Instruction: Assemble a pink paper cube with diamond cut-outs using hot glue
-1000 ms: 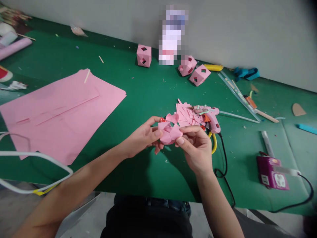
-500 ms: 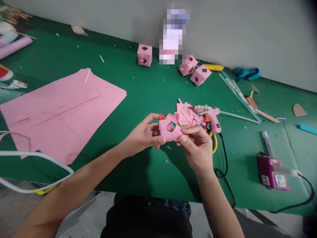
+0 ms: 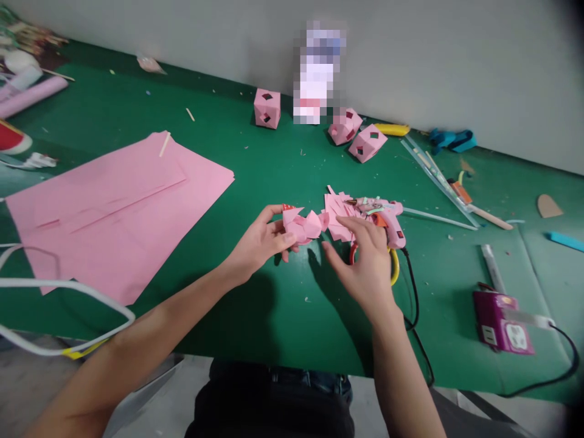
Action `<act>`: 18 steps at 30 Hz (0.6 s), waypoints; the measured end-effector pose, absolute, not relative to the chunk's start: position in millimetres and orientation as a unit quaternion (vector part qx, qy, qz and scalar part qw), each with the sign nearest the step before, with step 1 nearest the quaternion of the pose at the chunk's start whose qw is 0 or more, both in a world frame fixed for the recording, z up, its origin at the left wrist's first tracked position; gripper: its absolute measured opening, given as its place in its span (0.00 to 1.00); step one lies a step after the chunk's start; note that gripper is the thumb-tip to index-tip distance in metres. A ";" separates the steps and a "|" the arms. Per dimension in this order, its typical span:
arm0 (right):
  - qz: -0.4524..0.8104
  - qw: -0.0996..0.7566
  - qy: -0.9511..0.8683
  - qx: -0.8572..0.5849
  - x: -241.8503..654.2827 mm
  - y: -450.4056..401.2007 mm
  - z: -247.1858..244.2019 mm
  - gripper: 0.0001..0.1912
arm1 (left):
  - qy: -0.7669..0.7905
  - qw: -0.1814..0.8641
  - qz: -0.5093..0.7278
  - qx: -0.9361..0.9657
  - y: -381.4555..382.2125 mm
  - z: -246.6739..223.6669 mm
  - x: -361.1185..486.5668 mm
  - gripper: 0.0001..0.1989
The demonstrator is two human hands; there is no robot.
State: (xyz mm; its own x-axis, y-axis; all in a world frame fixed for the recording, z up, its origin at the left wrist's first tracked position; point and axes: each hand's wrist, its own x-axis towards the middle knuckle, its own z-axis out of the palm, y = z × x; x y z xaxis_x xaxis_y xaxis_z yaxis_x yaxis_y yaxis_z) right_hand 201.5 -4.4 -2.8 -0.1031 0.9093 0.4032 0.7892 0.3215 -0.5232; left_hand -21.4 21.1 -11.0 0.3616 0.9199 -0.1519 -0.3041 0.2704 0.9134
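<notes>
A partly folded pink paper piece with loose flaps sits between the fingers and thumb of my left hand. A red dotted covering shows on one of that hand's fingertips. My right hand is apart from the paper, fingers and thumb spread, just to its right. Beyond the right fingers lie a heap of pink paper strips and a pink glue gun with a clear glue stick in its back. Under that hand, scissors with yellow and red handles are partly hidden.
Large pink paper sheets cover the left of the green table. Pink paper cubes with diamond cutouts stand near the wall beside a blurred-out upright object. A purple power adapter and cord lie at the right. A white cable loops at left.
My right hand has let go of the paper piece and its fingers have spread. In my left hand the piece has moved slightly left and turned, its flaps now looser.
</notes>
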 end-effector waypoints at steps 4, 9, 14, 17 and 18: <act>0.071 0.230 -0.775 -0.585 198.0 -3.7 -16.0 0.26 | 0.356 0.710 0.433 0.426 22.2 -17.4 -23.6 0.27; 0.045 0.247 -0.781 -0.572 186.6 -1.6 -27.4 0.16 | 0.361 0.705 0.428 0.436 20.9 -18.4 -23.7 0.25; 0.058 0.343 -0.761 -0.547 177.3 0.5 -28.0 0.01 | 0.367 0.695 0.429 0.444 19.8 -16.2 -24.7 0.24; 0.152 0.416 -0.717 -0.539 174.5 -1.8 -22.1 0.04 | 0.369 0.694 0.426 0.449 19.3 -14.3 -25.3 0.23; 0.195 0.433 -0.695 -0.540 173.9 -2.8 -20.2 0.04 | 0.369 0.693 0.424 0.451 19.0 -13.4 -25.3 0.23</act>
State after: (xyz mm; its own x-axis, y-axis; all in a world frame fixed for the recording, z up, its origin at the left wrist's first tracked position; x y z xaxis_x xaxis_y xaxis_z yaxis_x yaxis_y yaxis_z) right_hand 173.9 -2.8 -20.2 -0.0430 0.9193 0.3913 0.5816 0.3415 -0.7384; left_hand -25.3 19.0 -13.4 0.3681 0.9208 -0.1293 -0.2549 0.2336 0.9383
